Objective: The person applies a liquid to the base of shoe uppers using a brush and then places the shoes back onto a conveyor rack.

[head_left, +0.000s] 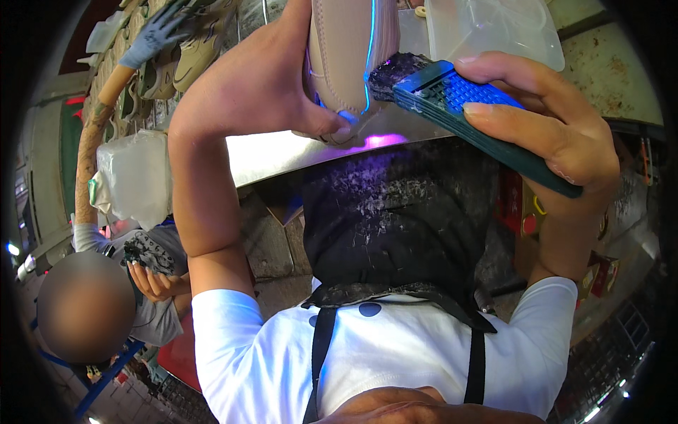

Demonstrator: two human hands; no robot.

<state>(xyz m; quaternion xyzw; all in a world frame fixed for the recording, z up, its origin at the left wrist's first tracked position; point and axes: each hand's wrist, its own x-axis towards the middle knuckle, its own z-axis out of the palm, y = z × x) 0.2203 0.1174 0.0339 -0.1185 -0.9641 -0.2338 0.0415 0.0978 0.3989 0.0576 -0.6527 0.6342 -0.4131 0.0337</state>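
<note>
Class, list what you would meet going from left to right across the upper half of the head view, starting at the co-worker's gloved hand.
Co-worker's gloved hand → wearer's left hand → beige shoe → blue-and-dark brush → wearer's right hand.

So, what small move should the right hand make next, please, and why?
Probably the right hand should draw the brush lightly along the bright blue line on the beige shoe: the brush's dark bristles are right beside that line, and the left hand grips the shoe, which should help steady it.
</note>
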